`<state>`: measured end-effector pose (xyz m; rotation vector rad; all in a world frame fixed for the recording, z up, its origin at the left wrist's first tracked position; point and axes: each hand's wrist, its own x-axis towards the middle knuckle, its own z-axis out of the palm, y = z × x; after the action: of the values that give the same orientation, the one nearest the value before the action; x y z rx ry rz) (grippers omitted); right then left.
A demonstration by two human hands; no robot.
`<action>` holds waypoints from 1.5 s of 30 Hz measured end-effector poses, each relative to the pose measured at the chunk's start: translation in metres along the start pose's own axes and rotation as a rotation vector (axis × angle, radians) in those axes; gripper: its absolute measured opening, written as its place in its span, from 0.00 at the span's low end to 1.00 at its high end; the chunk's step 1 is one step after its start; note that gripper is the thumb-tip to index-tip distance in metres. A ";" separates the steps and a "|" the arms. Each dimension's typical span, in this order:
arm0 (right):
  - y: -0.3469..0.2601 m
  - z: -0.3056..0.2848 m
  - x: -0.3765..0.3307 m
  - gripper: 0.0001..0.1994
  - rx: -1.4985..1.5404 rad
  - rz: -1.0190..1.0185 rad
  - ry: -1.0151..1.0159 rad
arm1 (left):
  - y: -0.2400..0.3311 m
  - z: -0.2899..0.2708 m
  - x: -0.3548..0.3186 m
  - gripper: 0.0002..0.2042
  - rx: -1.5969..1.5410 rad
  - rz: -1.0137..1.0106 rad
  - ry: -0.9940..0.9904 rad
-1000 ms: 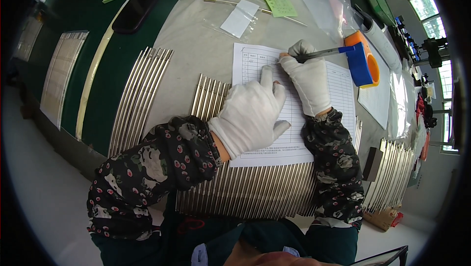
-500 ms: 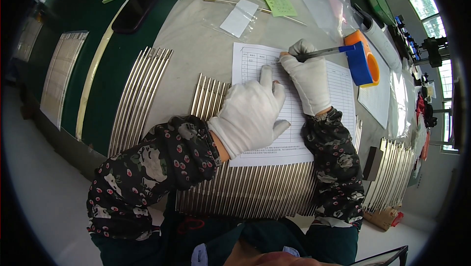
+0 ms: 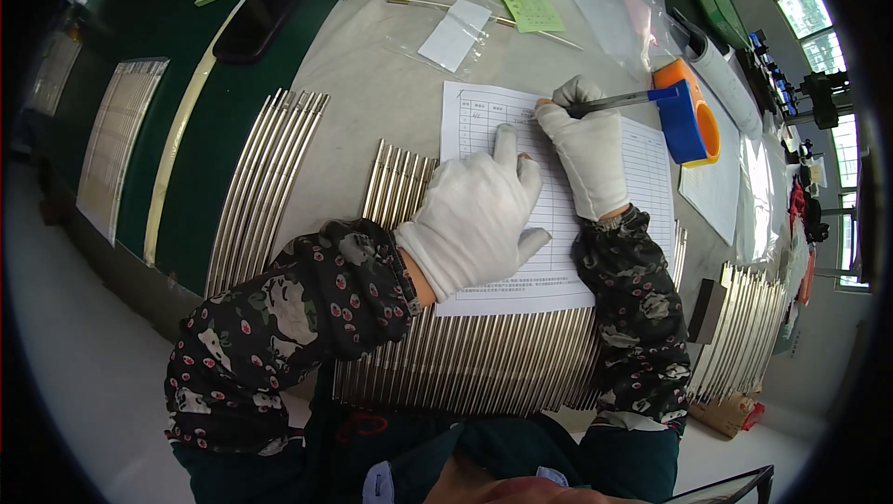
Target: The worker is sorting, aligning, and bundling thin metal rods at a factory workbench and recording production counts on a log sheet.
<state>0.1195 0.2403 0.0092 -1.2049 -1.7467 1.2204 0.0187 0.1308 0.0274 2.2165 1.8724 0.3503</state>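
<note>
The work in hand is filling in a printed form sheet [image 3: 558,188], which lies on a row of metal rods [image 3: 465,364] on the bench. The left hand [image 3: 474,216], gloved and spread flat, presses the sheet's lower half to hold it steady. The right hand [image 3: 586,155], at the sheet's upper part, pinches a pen [image 3: 619,102] with its tip on the top rows. Just beyond the sheet's right edge stands an orange-and-blue tape roll [image 3: 688,118]. Judging by this, the next line calls for a steady sheet and a small shift of the pen.
</note>
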 end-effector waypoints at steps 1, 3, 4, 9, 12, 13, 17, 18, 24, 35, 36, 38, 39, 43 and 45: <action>-0.001 0.000 0.000 0.10 -0.002 0.000 0.002 | 0.000 0.001 0.000 0.29 -0.005 0.004 0.004; -0.001 0.000 0.000 0.10 -0.016 0.003 -0.002 | -0.001 0.002 0.000 0.28 -0.010 0.006 0.008; -0.001 0.001 0.000 0.10 -0.015 0.004 -0.003 | -0.002 0.003 0.000 0.28 -0.010 0.013 0.029; 0.006 -0.001 0.002 0.04 -0.035 -0.036 -0.019 | -0.002 0.005 -0.001 0.28 0.006 0.013 0.050; 0.005 -0.002 0.001 0.04 -0.054 -0.046 -0.025 | -0.001 0.003 -0.001 0.29 0.014 0.014 0.044; 0.004 -0.003 0.001 0.04 -0.057 -0.046 -0.023 | -0.001 0.002 -0.001 0.29 0.006 0.017 0.035; 0.002 0.000 0.000 0.05 -0.044 -0.015 -0.020 | -0.002 0.003 -0.002 0.29 0.003 0.005 0.023; 0.001 0.000 0.000 0.05 -0.039 0.002 -0.020 | -0.002 0.003 -0.002 0.29 0.003 0.006 0.024; 0.000 0.001 -0.001 0.05 -0.018 -0.001 0.003 | -0.002 0.003 -0.001 0.29 0.022 0.010 0.030; 0.002 0.003 0.000 0.04 -0.015 -0.012 -0.012 | -0.003 0.000 -0.001 0.29 0.024 -0.001 -0.016; 0.001 0.002 0.000 0.04 -0.024 -0.005 -0.003 | -0.003 0.000 -0.001 0.29 0.023 0.002 -0.014; 0.003 -0.001 0.001 0.04 0.006 0.003 0.008 | -0.002 0.001 -0.001 0.29 0.017 0.014 0.017; 0.004 -0.001 0.001 0.04 0.042 0.012 0.012 | -0.002 0.002 -0.001 0.29 0.018 0.013 0.016; 0.001 0.002 0.000 0.05 -0.024 -0.012 0.012 | -0.003 0.002 -0.003 0.29 0.015 0.009 0.029; -0.001 0.001 -0.001 0.06 -0.026 -0.006 -0.003 | -0.003 0.002 -0.002 0.29 0.009 0.009 0.020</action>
<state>0.1190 0.2393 0.0098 -1.2130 -1.7724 1.1999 0.0165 0.1288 0.0245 2.2357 1.8784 0.3674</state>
